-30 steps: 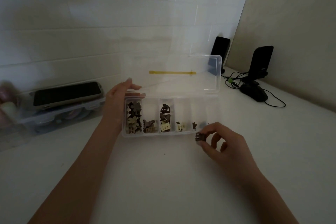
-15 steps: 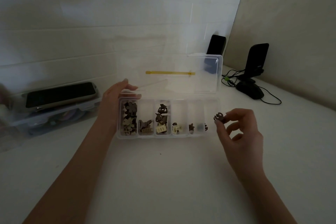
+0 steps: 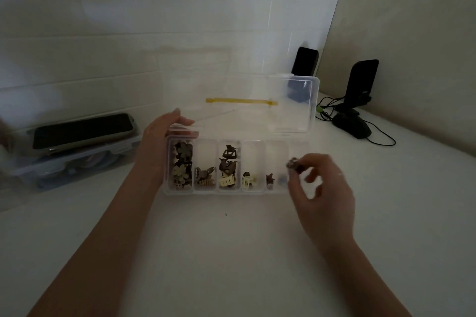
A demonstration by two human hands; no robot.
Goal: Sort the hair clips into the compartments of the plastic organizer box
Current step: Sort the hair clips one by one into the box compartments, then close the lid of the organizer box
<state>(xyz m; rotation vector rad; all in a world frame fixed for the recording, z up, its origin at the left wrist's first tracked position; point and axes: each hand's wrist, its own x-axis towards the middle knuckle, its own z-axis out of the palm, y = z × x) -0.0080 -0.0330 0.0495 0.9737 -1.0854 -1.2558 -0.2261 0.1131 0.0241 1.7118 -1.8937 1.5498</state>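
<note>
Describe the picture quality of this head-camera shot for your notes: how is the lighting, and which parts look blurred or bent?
Head view: dim, flat light, so the clips in the box read as dark shapes; the right hand and the clip it pinches are motion-blurred; the left hand is sharper; the far left edge smears; the wide lens bends the wall lines.

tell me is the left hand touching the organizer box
Touching. The head view shows the left hand wrapped round the left end of the organizer box, fingers lying over its back corner.
</note>
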